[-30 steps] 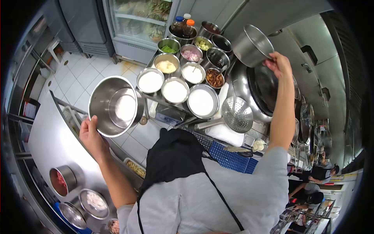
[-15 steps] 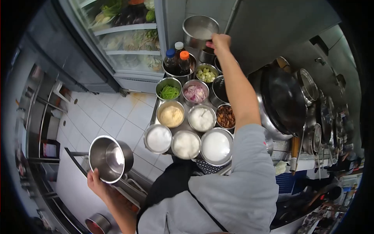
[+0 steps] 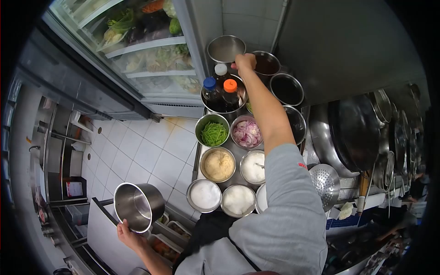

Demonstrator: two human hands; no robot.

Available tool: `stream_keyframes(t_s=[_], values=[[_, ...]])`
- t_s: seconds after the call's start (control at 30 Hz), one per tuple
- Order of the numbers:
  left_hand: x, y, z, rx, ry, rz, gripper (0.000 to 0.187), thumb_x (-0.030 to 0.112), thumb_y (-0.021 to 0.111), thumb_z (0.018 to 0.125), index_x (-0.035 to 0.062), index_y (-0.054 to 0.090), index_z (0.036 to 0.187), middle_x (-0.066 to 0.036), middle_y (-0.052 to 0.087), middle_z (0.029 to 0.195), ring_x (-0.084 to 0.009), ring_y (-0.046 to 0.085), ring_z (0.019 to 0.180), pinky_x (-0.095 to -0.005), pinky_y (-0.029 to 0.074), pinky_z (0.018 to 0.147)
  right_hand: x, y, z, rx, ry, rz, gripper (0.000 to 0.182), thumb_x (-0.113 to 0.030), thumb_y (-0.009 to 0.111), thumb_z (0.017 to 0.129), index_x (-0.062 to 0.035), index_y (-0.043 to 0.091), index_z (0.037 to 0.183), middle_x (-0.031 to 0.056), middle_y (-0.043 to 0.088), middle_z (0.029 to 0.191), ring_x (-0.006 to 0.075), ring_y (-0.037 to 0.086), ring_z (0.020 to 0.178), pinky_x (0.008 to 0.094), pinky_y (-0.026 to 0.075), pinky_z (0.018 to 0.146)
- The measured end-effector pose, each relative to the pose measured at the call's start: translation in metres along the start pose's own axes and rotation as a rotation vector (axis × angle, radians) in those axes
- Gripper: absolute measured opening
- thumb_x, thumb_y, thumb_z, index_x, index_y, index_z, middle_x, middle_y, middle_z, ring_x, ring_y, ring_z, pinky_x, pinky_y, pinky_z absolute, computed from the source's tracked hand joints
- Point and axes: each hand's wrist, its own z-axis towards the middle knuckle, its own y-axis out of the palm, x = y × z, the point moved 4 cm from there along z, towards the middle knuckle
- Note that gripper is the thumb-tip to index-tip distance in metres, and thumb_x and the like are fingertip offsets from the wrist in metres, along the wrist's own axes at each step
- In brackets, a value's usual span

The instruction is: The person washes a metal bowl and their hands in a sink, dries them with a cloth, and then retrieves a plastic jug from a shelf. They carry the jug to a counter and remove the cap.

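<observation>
My left hand (image 3: 129, 233) grips the rim of an empty steel pot (image 3: 139, 207), tilted, at the lower left. At the top of the cart, my right hand (image 3: 244, 62) is closed on the rim of a steel container (image 3: 226, 49). Just below that container stand bottles with white, blue and orange caps (image 3: 230, 85) in a steel pot. Nearer me are containers of green strips (image 3: 214, 134), sliced onion (image 3: 246, 134), yellow paste (image 3: 218, 165) and white powders (image 3: 239, 200). My right arm hides part of the containers.
An upright fridge (image 3: 176, 98) with vegetables stands at the upper left. To the right are a large wok (image 3: 353, 133), a perforated ladle (image 3: 324, 187) and more pans. Below the left pot, an open drawer holds food trays (image 3: 165, 247). Dark liquids fill containers (image 3: 286, 89) beyond my right arm.
The container in my right hand has come down among the cart's back containers. The view has shifted, and more of the drawer shows. My left hand still holds its pot.
</observation>
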Motion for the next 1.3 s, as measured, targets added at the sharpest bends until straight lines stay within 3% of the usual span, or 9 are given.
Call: stream_keyframes(t_s=[0.43,0.53,0.63,0.83,0.87,0.97,1.07,1.17,1.3], values=[[-0.006,0.003,0.004,-0.009,-0.006,0.005,0.02,0.007,0.059,0.095,0.0079,0.049,0.076,-0.002,0.06,0.077,-0.0086,0.057,0.071,-0.0236,0.048,0.065,0.065,0.004,0.04,0.056,0.056,-0.159,0.018,0.002,0.062,0.075,0.012,0.063,0.09,0.0215,0.066,0.089,0.0288,0.067,0.077,0.0422,0.056,0.057],[-0.008,-0.005,0.003,-0.016,-0.013,0.005,0.019,0.006,0.06,0.093,0.0075,0.051,0.077,-0.002,0.061,0.079,-0.008,0.056,0.073,-0.0235,0.047,0.068,0.085,0.008,0.064,-0.122,0.092,-0.261,0.021,-0.005,0.064,0.073,0.0085,0.069,0.088,0.0217,0.07,0.094,0.0274,0.069,0.092,0.0391,0.053,0.078],[0.0,0.006,-0.004,0.026,-0.014,0.015,0.021,0.007,0.059,0.094,0.0082,0.049,0.075,-0.002,0.06,0.077,-0.0077,0.056,0.071,-0.0235,0.047,0.065,0.11,0.019,0.097,-0.245,0.192,-0.195,0.019,-0.004,0.063,0.071,0.0077,0.07,0.085,0.0243,0.069,0.096,0.0263,0.069,0.088,0.039,0.052,0.079],[-0.003,-0.004,0.002,0.048,-0.039,-0.018,0.026,0.008,0.061,0.092,0.0103,0.046,0.07,0.0,0.057,0.073,-0.0078,0.054,0.066,-0.0242,0.047,0.06,0.077,0.002,0.076,-0.156,-0.149,-0.847,0.051,-0.038,0.071,0.078,0.0004,0.068,0.111,0.0202,0.064,0.12,0.0331,0.061,0.114,0.041,0.048,0.097],[-0.002,0.0,0.0,0.057,-0.053,-0.034,0.024,0.008,0.062,0.09,0.0094,0.048,0.071,0.001,0.057,0.073,-0.0075,0.054,0.066,-0.0245,0.046,0.061,0.059,-0.002,0.06,-0.203,-0.276,-0.907,0.046,-0.029,0.075,0.077,0.0069,0.068,0.105,0.0219,0.068,0.109,0.0291,0.067,0.102,0.0393,0.052,0.083],[0.005,0.007,0.009,0.138,-0.084,-0.02,0.02,0.007,0.064,0.087,0.0084,0.052,0.071,0.002,0.056,0.072,-0.0074,0.053,0.067,-0.0239,0.045,0.061,0.038,-0.014,0.054,-0.309,-0.232,-0.81,0.031,-0.034,0.073,0.078,-0.0036,0.068,0.08,0.0092,0.064,0.069,0.0215,0.063,0.057,0.0352,0.054,0.05],[0.01,0.012,0.023,0.159,-0.065,-0.111,0.007,0.007,0.067,0.085,0.0056,0.062,0.08,0.001,0.058,0.073,-0.0081,0.052,0.065,-0.0233,0.041,0.058,-0.008,-0.039,0.016,-0.362,-0.14,-0.691,0.034,-0.041,0.072,0.082,-0.0072,0.068,0.087,0.0046,0.064,0.071,0.0143,0.061,0.054,0.0279,0.053,0.05],[0.004,0.009,0.052,0.225,-0.074,-0.08,0.011,0.004,0.068,0.081,0.0034,0.059,0.074,0.0,0.06,0.077,-0.0084,0.052,0.066,-0.0229,0.041,0.06,-0.045,-0.066,0.004,-0.464,-0.126,-0.597,0.011,-0.02,0.069,0.082,-0.0102,0.067,0.085,0.0016,0.066,0.072,0.0096,0.061,0.055,0.0234,0.048,0.046],[-0.02,0.012,0.104,0.19,0.008,-0.177,0.024,0.0,0.067,0.079,0.0056,0.051,0.061,-0.003,0.058,0.084,-0.0085,0.049,0.071,-0.0227,0.038,0.062,-0.091,-0.102,-0.042,-0.477,-0.223,-0.623,0.017,-0.026,0.064,0.09,-0.01,0.067,0.094,-0.0004,0.068,0.081,0.0069,0.063,0.064,0.0201,0.047,0.051]])
